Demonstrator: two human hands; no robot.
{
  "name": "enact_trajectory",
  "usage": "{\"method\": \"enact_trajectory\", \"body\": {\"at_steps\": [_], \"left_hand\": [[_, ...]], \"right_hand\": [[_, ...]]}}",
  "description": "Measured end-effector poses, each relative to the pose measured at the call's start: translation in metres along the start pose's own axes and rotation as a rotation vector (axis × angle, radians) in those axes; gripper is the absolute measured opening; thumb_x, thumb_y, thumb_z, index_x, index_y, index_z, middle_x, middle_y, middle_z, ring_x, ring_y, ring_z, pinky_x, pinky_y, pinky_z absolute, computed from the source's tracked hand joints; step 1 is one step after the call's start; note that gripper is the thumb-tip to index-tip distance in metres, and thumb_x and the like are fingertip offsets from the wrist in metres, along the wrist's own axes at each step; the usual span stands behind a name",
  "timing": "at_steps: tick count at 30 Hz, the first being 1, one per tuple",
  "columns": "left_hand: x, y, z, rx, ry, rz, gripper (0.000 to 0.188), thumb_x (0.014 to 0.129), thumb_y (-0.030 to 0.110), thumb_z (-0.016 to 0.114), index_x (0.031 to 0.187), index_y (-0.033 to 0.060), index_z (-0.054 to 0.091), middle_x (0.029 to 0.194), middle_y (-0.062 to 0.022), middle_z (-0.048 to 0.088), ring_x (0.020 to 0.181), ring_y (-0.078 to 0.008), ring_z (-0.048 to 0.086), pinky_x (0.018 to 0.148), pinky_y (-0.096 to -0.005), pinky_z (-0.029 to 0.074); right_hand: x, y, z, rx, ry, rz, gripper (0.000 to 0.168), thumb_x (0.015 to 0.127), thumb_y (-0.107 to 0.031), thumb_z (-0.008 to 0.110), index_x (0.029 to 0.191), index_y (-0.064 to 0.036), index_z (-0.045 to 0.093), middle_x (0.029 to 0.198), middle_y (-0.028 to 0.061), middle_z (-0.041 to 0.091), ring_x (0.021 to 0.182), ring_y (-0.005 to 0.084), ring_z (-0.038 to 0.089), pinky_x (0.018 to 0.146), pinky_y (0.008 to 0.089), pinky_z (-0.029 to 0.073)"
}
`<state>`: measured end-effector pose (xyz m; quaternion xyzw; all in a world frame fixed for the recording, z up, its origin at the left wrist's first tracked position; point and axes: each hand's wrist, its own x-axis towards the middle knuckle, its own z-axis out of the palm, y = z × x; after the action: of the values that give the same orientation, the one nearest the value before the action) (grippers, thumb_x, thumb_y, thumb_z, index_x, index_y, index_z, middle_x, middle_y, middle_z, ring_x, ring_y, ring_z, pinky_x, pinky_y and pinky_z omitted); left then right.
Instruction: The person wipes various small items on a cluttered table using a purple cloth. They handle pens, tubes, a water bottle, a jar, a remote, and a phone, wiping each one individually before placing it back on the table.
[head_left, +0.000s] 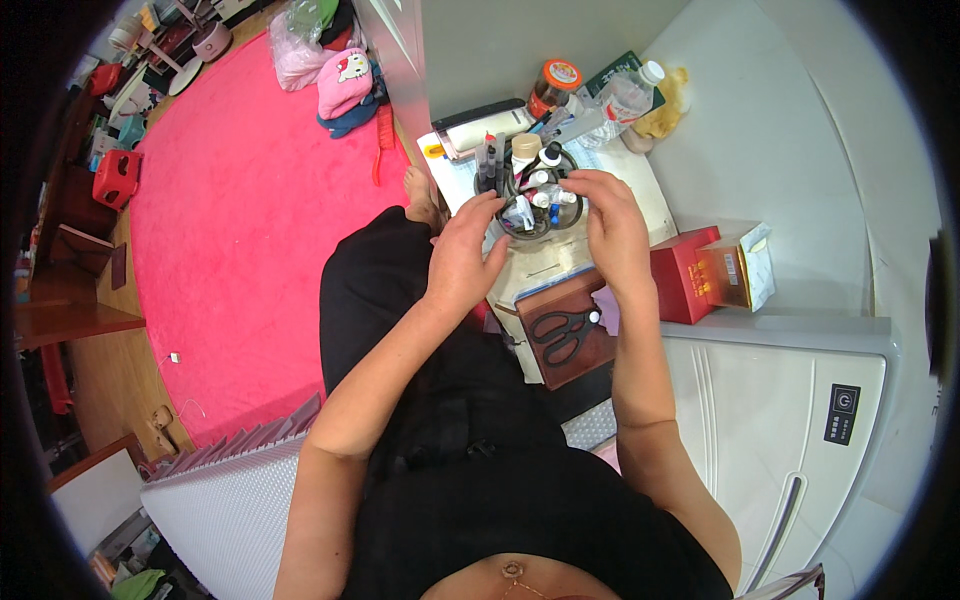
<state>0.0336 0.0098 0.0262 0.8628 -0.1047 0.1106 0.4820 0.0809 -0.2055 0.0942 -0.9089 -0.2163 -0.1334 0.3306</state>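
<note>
A dark-rimmed desk organizer (523, 234) with several round compartments stands on the small table, between my two hands. My left hand (466, 251) is at its near-left side, thumb and fingers apart. My right hand (613, 221) is at its right side, fingertips over the rim; whether they touch it is hard to tell. Pens (490, 166) stand in the left compartment. A gold-capped bottle (526, 147), a black-capped bottle (550, 154) and several small white-capped tubes (537, 179) fill the others. Black-handled scissors (559, 337) lie on a brown leather-like notebook (536, 367) nearer to me.
Behind the organizer are an orange-lidded jar (561, 75), a clear plastic bottle (622, 105) and a white case (491, 129). A red box (682, 262) and a gold box (727, 271) stand on a white appliance (750, 397) at right. A pink carpet (247, 247) covers the floor at left.
</note>
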Motion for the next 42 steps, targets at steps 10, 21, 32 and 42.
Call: {"method": "enact_trajectory", "body": {"at_steps": [10, 21, 32, 42], "left_hand": [[-0.003, 0.001, -0.007, 0.010, 0.012, 0.000, 0.049, 0.086, 0.003, 0.070, 0.133, 0.0047, 0.058, 0.148, -0.0172, 0.050, 0.119, -0.0331, 0.062, 0.087, -0.0368, 0.057], [-0.033, 0.103, -0.039, -1.394, -0.455, -0.783, 0.038, 0.108, 0.033, 0.049, 0.122, 0.0004, 0.063, 0.114, -0.0094, 0.067, 0.104, -0.0193, 0.066, 0.090, -0.0337, 0.054], [-0.064, 0.048, -0.023, -1.393, -0.556, -0.921, 0.038, 0.110, 0.025, 0.043, 0.139, 0.0018, 0.051, 0.099, -0.0078, 0.066, 0.072, -0.0136, 0.061, 0.066, -0.0260, 0.052], [-0.063, 0.059, -0.032, -1.439, -0.574, -0.860, 0.037, 0.108, 0.020, 0.048, 0.139, -0.0009, 0.050, 0.094, -0.0055, 0.063, 0.071, -0.0113, 0.048, 0.064, -0.0238, 0.041]], "right_hand": [[0.004, -0.009, 0.005, 0.078, -0.049, 0.067, 0.027, 0.085, -0.004, 0.069, 0.112, -0.006, 0.070, 0.116, 0.0115, 0.068, 0.108, 0.0337, 0.062, 0.093, 0.0414, 0.049], [-0.066, -0.068, -0.053, -0.089, 0.059, -0.275, 0.033, 0.075, -0.005, 0.075, 0.107, -0.010, 0.071, 0.108, 0.0073, 0.067, 0.098, 0.0284, 0.064, 0.082, 0.0414, 0.051], [-0.110, -0.031, -0.047, -0.395, -0.002, 0.310, 0.066, 0.074, -0.008, 0.081, 0.137, -0.009, 0.059, 0.143, 0.0201, 0.051, 0.126, 0.0445, 0.050, 0.108, 0.0502, 0.041], [-0.123, 0.011, -0.051, -0.253, 0.140, 0.249, 0.062, 0.078, -0.001, 0.070, 0.138, -0.012, 0.059, 0.134, 0.0201, 0.055, 0.124, 0.0391, 0.054, 0.106, 0.0443, 0.043]]}}
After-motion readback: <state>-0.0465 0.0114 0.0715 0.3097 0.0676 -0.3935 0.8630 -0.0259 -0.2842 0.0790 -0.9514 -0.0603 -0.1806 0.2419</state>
